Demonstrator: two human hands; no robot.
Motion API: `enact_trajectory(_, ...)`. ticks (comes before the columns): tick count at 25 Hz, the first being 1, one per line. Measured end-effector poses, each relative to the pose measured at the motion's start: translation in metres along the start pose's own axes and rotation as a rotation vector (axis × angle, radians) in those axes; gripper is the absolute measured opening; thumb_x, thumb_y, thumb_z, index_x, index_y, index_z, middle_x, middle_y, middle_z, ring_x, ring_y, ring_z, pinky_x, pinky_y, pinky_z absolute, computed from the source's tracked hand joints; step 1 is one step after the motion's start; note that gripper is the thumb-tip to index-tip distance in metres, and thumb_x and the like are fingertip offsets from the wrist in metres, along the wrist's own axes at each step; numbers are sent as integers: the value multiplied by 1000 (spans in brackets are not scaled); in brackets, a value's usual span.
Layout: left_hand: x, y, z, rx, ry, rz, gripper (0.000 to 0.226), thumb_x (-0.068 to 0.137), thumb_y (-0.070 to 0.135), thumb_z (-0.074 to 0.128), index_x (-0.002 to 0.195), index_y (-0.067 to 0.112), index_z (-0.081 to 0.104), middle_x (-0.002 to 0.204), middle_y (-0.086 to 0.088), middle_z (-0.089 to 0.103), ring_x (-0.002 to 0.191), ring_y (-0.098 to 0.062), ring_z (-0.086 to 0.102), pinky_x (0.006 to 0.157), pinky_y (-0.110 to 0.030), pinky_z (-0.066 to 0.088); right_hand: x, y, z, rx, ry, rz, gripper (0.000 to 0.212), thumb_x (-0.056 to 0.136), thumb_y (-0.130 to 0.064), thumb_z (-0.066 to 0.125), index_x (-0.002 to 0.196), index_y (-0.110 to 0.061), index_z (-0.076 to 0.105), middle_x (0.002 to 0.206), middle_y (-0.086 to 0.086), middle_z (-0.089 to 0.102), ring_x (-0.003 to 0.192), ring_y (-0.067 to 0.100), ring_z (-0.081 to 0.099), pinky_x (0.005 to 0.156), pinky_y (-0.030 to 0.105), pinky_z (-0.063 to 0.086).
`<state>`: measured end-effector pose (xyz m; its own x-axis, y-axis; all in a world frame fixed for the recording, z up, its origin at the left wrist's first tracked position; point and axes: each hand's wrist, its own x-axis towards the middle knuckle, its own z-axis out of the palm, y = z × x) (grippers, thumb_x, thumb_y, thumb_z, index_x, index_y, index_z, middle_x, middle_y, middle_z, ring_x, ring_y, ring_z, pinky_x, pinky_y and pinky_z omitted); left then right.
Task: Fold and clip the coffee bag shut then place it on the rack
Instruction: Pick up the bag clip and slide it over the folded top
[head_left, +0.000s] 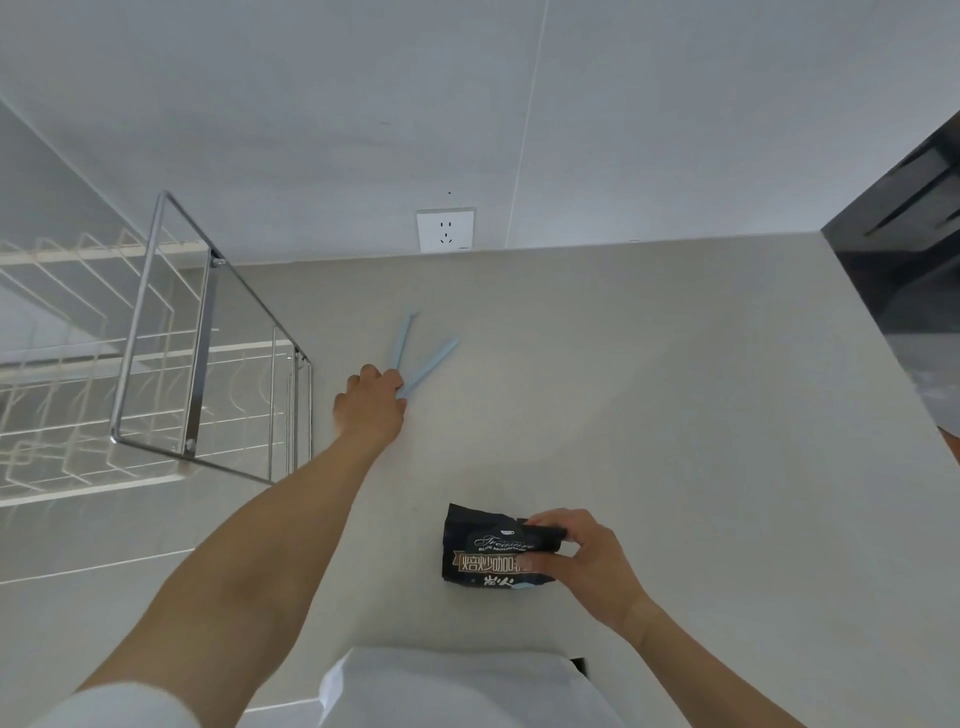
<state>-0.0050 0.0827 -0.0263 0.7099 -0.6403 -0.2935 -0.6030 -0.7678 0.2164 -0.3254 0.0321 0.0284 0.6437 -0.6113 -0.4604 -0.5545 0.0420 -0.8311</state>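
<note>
- The coffee bag (485, 551) lies on the near part of the bench (649, 389), and its top looks folded over, so the fold seems done or nearly so.
- The right hand (587, 558) has its grip closed on the folded right end of the bag, thumb and fingers pinching it to keep the fold down.
- The clip (418, 358), pale blue and sprung open in a V, lies far out on the bench, well apart from the bag and to its left.
- The left hand (371, 400) reaches out to the clip's hinged end; its fingers are curled narrow at that end, touching it, though a firm hold cannot be told.
- Not yet done: bringing the clip to the bag, clamping it across the fold, and setting the bag on the wire rack (171, 332) at the left.
</note>
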Motion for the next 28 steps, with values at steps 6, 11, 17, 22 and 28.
enact_trajectory(6, -34, -1, -13, -319, 141, -73, 23, 97, 28, 52, 114, 20, 65, 116, -6, 58, 94, -24, 62, 74, -35, 52, 3, 3, -1, 34, -11, -4, 36, 67, -16, 85, 82, -46, 71, 98, -10, 69, 102, 13, 59, 93, 47, 51)
enact_trajectory(11, -110, 5, -23, -766, 206, 64, 12, 89, 23, 68, 100, 26, 72, 101, 3, 66, 75, -3, 64, 69, -15, 53, 4, 6, 1, 95, -11, 29, 29, 69, -14, 84, 91, -30, 74, 102, 2, 71, 100, 21, 63, 94, 49, 51)
enact_trajectory(17, -186, -6, -34, -983, 67, 150, 17, 87, 19, 71, 93, 34, 74, 100, 9, 67, 85, -12, 67, 71, -17, 53, 3, 5, 3, 156, -9, 38, 29, 70, -9, 83, 94, -22, 75, 98, 6, 75, 96, 27, 67, 93, 53, 51)
enact_trajectory(22, -206, -6, -29, -964, -4, 302, 20, 85, 9, 72, 94, 26, 77, 99, 2, 66, 84, -20, 65, 73, -15, 49, 1, 3, 3, 218, -10, 54, 30, 68, -6, 83, 94, -21, 76, 97, 8, 77, 94, 31, 69, 91, 52, 53)
enact_trajectory(28, -200, 0, -21, -1052, -41, 215, 19, 85, 7, 73, 92, 24, 77, 100, 4, 69, 83, -18, 66, 75, -31, 52, -1, 1, 1, 237, -29, 37, 30, 71, -2, 80, 96, -16, 75, 94, 10, 77, 88, 31, 71, 79, 38, 59)
